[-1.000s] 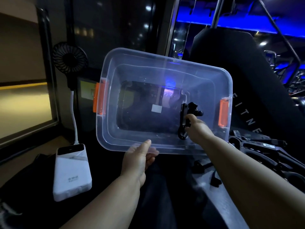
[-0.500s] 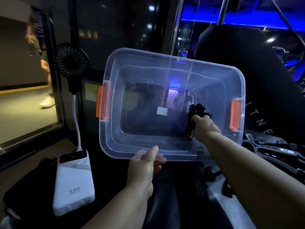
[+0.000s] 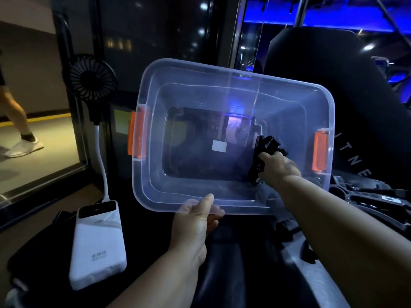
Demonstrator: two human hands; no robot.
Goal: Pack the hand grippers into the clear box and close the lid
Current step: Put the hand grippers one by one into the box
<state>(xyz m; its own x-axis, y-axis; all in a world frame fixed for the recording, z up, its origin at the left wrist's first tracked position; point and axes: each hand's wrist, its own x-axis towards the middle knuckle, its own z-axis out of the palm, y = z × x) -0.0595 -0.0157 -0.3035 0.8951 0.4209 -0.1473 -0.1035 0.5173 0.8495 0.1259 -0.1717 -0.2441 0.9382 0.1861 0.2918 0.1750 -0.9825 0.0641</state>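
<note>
Your right hand point(image 3: 280, 168) has its fingers curled round a black gripper point(image 3: 264, 152), which it holds inside the box point(image 3: 233, 73), low against the floor. The floor faces you, because the box is tipped with its mouth towards you. Just right of the grip is the right latch point(image 3: 320, 152), orange. The left latch point(image 3: 136, 134) is well away on the far side.

Below and left of the grip, your left hand point(image 3: 195, 221) pinches the near rim, thumb on top and fingers beneath. Outside the box, right of and below the grip, lie more grippers point(image 3: 367, 196). I can't see a lid.

I'd expect the gripper to be stiff, light and knobbly: take it by a handle, as you do now, and it shouldn't slip. The box looks thin and smooth, and it will likely flex and swing when held at one rim. Set the gripper down rather than dropping it, and keep the thumb pressed.

Over the last second little has changed at the grip: both hands hold as before, and the gripper sits at the same spot near the right latch. The box fills slightly more of the view, and someone's legs now show through the glass, far to the left.
</note>
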